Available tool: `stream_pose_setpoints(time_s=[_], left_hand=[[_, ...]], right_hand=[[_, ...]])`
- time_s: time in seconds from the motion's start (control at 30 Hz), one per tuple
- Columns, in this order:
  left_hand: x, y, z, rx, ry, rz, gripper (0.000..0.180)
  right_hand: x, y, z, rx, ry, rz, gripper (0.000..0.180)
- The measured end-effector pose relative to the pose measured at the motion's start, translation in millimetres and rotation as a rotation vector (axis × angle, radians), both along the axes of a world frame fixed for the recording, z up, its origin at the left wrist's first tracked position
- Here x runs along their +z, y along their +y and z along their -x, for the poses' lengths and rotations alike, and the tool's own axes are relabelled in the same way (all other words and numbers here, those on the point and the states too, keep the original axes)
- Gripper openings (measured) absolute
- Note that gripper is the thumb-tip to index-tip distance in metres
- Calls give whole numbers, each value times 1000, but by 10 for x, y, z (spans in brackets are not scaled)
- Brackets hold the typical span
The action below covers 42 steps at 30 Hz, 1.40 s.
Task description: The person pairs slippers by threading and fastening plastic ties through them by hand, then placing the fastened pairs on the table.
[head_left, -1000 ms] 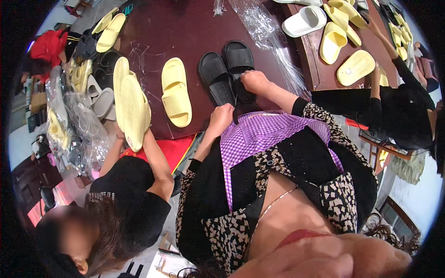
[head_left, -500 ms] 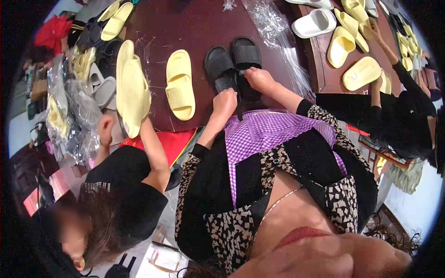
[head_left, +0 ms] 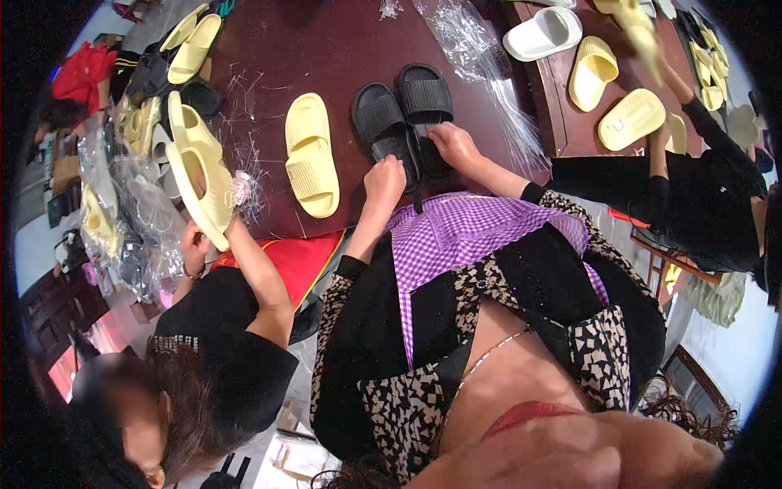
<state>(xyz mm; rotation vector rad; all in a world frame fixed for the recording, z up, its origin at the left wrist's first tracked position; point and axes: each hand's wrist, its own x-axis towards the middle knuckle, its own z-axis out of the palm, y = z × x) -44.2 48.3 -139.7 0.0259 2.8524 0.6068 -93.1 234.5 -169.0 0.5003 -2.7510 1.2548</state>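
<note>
Both forearms reached far over the tabletop (head_left: 326,57); the left hand (head_left: 384,181) and right hand (head_left: 456,147) each clamped a black slipper pair (head_left: 401,118).

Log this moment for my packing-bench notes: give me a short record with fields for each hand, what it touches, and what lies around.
left hand: on the near end of the left black slipper
right hand: on the near end of the right black slipper
black pair: side by side, soles down, on the dark red table
left of pair: single yellow slipper lying flat
co-worker at left: holds up a yellow slipper pair
right table: white slipper, more yellow ones
</note>
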Motion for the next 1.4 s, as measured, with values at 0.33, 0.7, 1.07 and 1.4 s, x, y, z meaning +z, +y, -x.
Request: stream_pose_setpoints(time_s=[0.33,0.7,1.07,1.4], left_hand=[[-280,-43,163,197,-6,-377,28],[-126,62,176,23,39,-70,26],[-120,119,362,-39,79,-1,22],[-140,227,291,-41,227,-8,13]], right_hand=[[11,37,90,263,129,-159,12],[19,87,300,50,-187,-179,20],[186,185,389,37,-293,147,18],[330,270,1418,-223,-346,-154,37]])
